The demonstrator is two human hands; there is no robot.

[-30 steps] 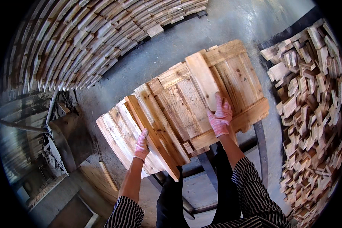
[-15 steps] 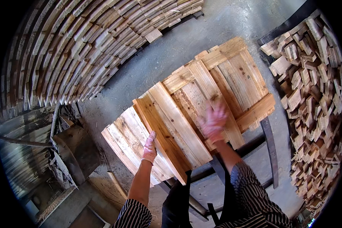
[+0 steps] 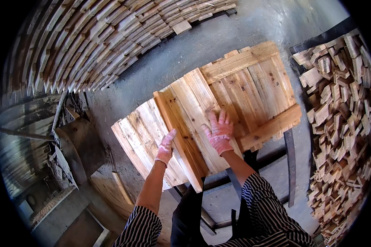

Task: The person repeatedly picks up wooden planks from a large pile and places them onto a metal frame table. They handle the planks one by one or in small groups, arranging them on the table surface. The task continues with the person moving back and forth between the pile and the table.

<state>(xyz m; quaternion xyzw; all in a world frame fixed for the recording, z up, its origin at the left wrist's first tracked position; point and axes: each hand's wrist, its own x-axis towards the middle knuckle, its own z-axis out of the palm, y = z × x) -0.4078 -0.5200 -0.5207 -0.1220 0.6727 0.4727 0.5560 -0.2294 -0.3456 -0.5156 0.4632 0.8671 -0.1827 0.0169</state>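
Note:
A slatted wooden panel (image 3: 259,88) lies at an angle in front of me, with crosswise battens along its edges. Toward its left part a narrow board (image 3: 181,144) stands on edge across the slats. My left hand (image 3: 165,147), in a pinkish glove, is closed at this board's left side, fingertips at its upper edge; some fingers are hidden. To the right of it, loose flat planks (image 3: 189,103) lie side by side on the panel. My right hand (image 3: 219,132), gloved too, rests with spread fingers on the rightmost plank.
Dark metal bars (image 3: 290,168) of a stand show beneath the panel. A tall stack of boards (image 3: 123,37) fills the far left, and a heap of short wood pieces (image 3: 338,136) lies at the right. A brown curved sheet (image 3: 80,146) stands at the left.
My right hand has moved left and down onto the planks. The plank that lay apart on the right has shifted left against the others, closing the gap. My left hand stays by the upright board.

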